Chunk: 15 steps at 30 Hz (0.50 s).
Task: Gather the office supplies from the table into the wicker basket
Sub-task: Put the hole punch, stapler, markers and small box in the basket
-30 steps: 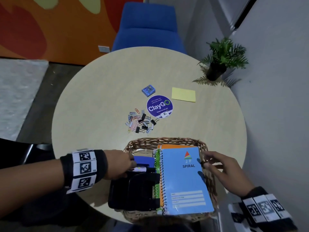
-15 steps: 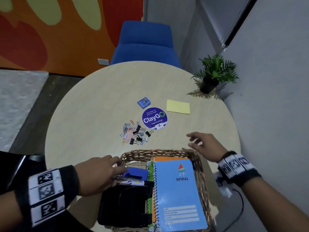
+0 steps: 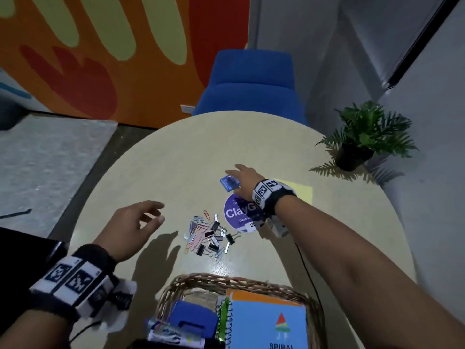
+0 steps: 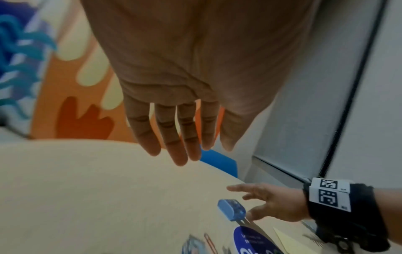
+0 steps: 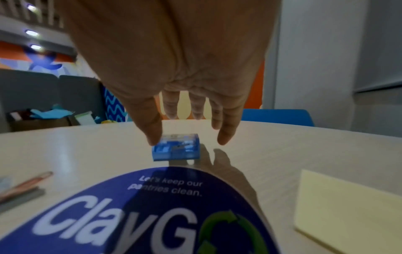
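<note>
Fingers of the right hand [image 5: 174, 72] spread wide just above the small blue box [image 5: 177, 147]; light, rigid, slick plastic, best pinched across its short sides. Left hand [image 3: 130, 227] hovers slack, empty.

An office lounge: round meeting table [image 3: 176, 157], blue chair [image 3: 251, 81], bright wall mural [image 3: 100, 46].

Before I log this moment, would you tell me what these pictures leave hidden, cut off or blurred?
- Basket: the head view's bottom edge cuts off its near half and contents.
- Yellow notepad: the right hand's wristband covers most of it in the head view.
- Small blue box: label blurred in the right wrist view; whether the thumb touches it is unclear.
- Clip pile: too small to count; the left hand hovers nearby.
</note>
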{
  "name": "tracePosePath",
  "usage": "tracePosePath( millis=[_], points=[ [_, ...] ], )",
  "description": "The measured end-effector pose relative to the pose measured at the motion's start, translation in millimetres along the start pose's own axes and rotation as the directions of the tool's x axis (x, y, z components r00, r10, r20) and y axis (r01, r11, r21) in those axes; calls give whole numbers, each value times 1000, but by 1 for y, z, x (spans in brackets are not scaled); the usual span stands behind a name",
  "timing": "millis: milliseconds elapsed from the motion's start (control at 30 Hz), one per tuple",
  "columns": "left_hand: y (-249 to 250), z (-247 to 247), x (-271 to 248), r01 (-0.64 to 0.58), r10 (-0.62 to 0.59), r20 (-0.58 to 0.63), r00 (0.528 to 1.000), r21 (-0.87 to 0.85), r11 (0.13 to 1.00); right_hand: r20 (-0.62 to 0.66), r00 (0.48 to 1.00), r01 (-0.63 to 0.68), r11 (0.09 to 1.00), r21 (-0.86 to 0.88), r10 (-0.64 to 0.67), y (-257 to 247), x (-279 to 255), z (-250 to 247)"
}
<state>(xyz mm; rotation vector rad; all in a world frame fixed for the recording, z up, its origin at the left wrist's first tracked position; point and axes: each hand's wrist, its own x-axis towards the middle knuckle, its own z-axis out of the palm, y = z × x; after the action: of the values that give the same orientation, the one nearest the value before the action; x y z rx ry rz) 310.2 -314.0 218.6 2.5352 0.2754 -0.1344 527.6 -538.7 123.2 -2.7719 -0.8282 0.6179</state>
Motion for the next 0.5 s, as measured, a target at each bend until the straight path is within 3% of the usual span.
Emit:
tracePosePath(
  millis=[133, 233, 333, 400, 500],
  points=[
    [-15, 36, -7, 149, -144, 51, 988, -112, 982, 47, 996, 79, 994, -80, -75, 0, 27, 16],
    [-15, 47, -9, 177, -166, 107, 980, -102, 979, 44, 997, 62, 994, -91, -59, -1, 12, 23],
    [4, 45, -3, 125, -107, 108, 988, -177, 976, 5, 999, 37, 999, -9, -37, -10, -25, 4],
    [20, 42, -3, 128, -79, 163, 983, -313, 941, -50, 988, 154, 982, 108, -149, -34, -59, -7],
    [35, 40, -11, 211, -89, 228, 970, -592, 778, -117, 933, 358, 909, 212, -340, -76, -114, -11]
  ],
)
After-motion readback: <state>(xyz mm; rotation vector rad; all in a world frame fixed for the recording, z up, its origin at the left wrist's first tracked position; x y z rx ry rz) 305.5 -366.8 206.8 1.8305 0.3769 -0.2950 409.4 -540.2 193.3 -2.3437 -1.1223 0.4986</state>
